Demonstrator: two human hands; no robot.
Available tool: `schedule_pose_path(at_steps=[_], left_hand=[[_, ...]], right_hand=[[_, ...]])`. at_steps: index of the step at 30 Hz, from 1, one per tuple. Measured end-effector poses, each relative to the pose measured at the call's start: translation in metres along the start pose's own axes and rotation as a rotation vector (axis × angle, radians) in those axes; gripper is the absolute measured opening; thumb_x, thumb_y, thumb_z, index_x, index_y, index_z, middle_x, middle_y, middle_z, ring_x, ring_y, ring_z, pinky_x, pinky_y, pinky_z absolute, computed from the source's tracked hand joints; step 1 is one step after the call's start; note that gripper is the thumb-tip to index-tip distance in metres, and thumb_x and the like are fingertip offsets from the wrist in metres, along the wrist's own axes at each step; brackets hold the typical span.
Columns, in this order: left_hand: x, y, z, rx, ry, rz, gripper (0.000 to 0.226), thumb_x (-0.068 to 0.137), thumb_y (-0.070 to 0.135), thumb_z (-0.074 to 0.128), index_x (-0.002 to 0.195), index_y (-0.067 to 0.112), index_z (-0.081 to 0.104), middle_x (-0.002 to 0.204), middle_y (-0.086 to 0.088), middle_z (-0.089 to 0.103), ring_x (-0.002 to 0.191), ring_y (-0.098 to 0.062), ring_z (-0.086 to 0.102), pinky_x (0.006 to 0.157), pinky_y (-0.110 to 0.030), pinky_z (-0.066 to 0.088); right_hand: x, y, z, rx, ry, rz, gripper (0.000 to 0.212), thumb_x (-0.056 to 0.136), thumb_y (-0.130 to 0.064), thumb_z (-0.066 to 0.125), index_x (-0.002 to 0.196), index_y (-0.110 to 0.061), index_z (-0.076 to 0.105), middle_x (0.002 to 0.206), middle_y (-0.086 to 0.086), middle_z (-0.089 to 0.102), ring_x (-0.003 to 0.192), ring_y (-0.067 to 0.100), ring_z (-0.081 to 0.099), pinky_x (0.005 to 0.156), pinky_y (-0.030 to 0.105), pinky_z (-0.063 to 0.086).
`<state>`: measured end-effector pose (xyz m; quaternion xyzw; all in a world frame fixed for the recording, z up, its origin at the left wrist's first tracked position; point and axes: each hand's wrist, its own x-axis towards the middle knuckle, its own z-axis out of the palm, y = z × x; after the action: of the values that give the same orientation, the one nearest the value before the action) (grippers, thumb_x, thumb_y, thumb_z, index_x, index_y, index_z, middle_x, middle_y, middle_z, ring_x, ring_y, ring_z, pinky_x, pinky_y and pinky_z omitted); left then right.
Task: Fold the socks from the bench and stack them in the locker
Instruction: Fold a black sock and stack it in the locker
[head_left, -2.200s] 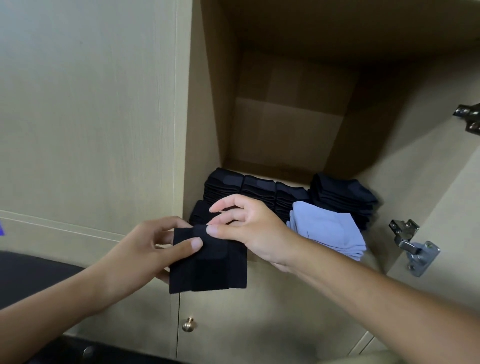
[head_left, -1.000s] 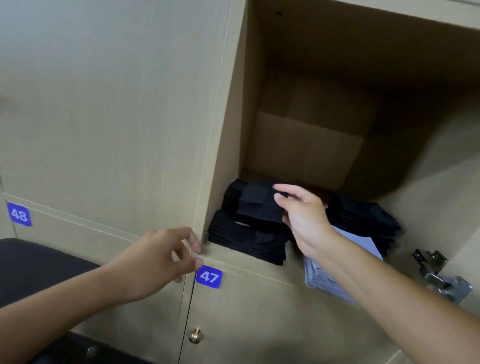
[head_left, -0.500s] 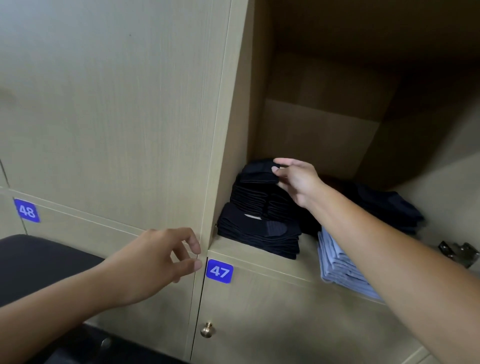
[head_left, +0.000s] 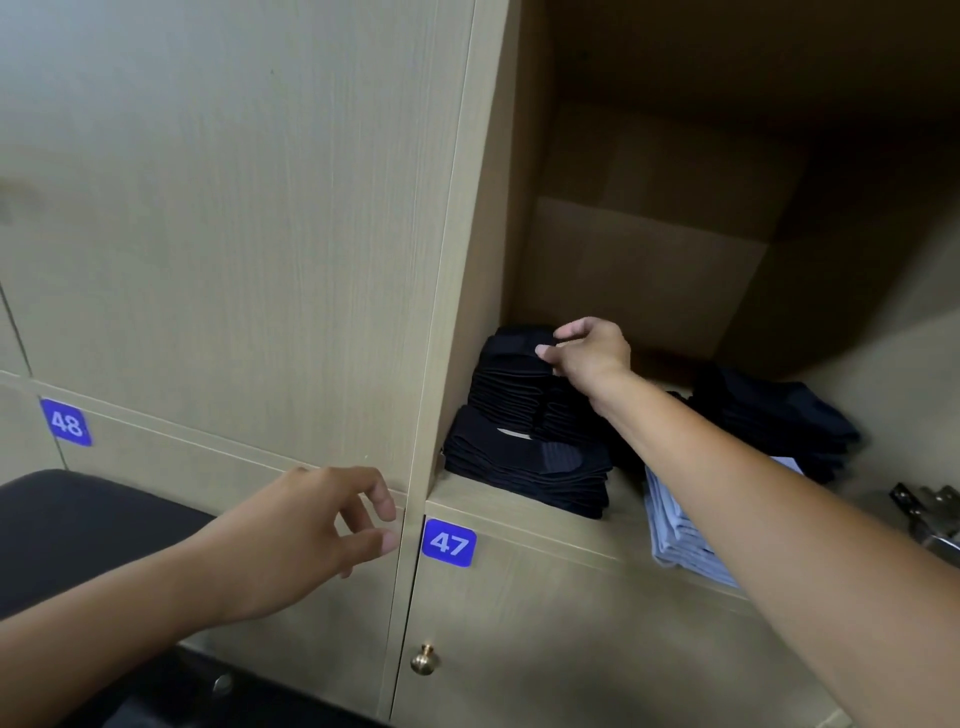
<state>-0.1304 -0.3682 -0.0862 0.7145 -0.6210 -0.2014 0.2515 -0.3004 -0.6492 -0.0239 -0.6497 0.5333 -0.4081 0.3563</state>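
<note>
Inside the open locker (head_left: 524, 506), my right hand (head_left: 589, 353) pinches a folded black sock (head_left: 511, 343) lying on top of the tall back-left stack of black socks (head_left: 506, 389). A lower stack of black socks (head_left: 524, 467) sits in front of it near the shelf edge. A pile of light blue socks (head_left: 680, 535) lies to the right, partly under my forearm, and more dark socks (head_left: 774, 415) are stacked at the back right. My left hand (head_left: 306, 530) hovers in front of the locker's left frame, fingers loosely curled, holding nothing.
A closed door with a blue label 47 (head_left: 448, 543) and a brass knob (head_left: 424, 660) sits below the shelf. Label 48 (head_left: 66, 422) marks the door at left. A black padded bench (head_left: 78, 525) is at lower left. A metal hinge (head_left: 927, 517) juts out at right.
My right hand carried the folded black sock from in front of the locker onto the back-left stack. My left hand let go of it and stayed by the frame.
</note>
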Motion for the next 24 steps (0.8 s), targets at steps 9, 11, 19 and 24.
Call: schedule_pose_path(at_steps=[9, 11, 19, 24], left_hand=[[-0.007, -0.006, -0.007, -0.019, 0.016, -0.020, 0.011, 0.093, 0.044, 0.068, 0.097, 0.036, 0.062, 0.088, 0.027, 0.069, 0.072, -0.003, 0.072, 0.065, -0.018, 0.050], [-0.008, -0.007, -0.008, -0.024, 0.021, -0.028, 0.011, 0.093, 0.044, 0.068, 0.097, 0.036, 0.062, 0.086, 0.018, 0.072, 0.072, -0.004, 0.072, 0.064, -0.017, 0.049], [-0.018, -0.012, -0.015, -0.054, -0.006, -0.055, 0.011, 0.092, 0.041, 0.071, 0.097, 0.033, 0.065, 0.087, 0.022, 0.071, 0.070, -0.008, 0.073, 0.077, -0.029, 0.055], [-0.029, -0.010, -0.021, -0.063, -0.030, -0.050, 0.009, 0.092, 0.040, 0.071, 0.096, 0.033, 0.066, 0.087, 0.021, 0.072, 0.070, -0.008, 0.073, 0.082, -0.034, 0.057]], right_hand=[[-0.008, -0.005, -0.004, -0.437, -0.039, -0.117, 0.016, 0.087, -0.029, 0.079, 0.087, -0.017, 0.069, 0.104, 0.005, 0.070, 0.099, 0.021, 0.064, 0.082, 0.028, 0.049], [-0.010, -0.005, -0.006, -0.459, -0.037, -0.151, 0.015, 0.089, -0.029, 0.077, 0.089, -0.016, 0.069, 0.104, 0.004, 0.069, 0.099, 0.021, 0.064, 0.081, 0.028, 0.047], [-0.059, -0.006, -0.026, -0.486, -0.159, -0.289, 0.012, 0.092, -0.032, 0.072, 0.088, -0.020, 0.070, 0.087, -0.004, 0.067, 0.087, 0.016, 0.063, 0.071, 0.026, 0.046], [-0.113, -0.006, -0.042, -0.449, -0.281, -0.327, 0.011, 0.094, -0.032, 0.070, 0.092, -0.021, 0.073, 0.090, -0.008, 0.070, 0.080, 0.001, 0.059, 0.059, 0.014, 0.037]])
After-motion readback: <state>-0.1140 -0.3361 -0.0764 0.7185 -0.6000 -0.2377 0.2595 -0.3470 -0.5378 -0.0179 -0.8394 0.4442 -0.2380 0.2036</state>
